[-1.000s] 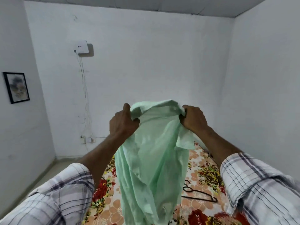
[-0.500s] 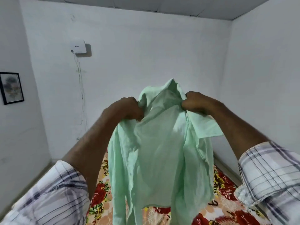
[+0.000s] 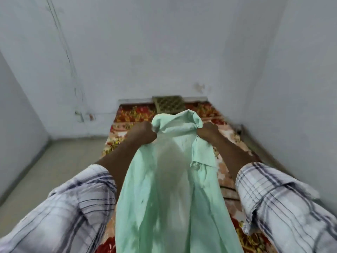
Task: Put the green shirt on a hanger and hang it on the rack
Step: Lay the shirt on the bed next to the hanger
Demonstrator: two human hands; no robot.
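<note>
head view | green shirt point(image 3: 169, 189) held up over the bed point(image 3: 226, 179), long axis running from the collar down toward the person | left hand point(image 3: 144, 133) and right hand point(image 3: 207, 132) each fisted on a shoulder, level, equally near | hanger not visible (likely under the cloth)

hands point(image 3: 175, 133) dropped lower with the green shirt point(image 3: 169, 189), view tilted down, hanger hidden
</note>
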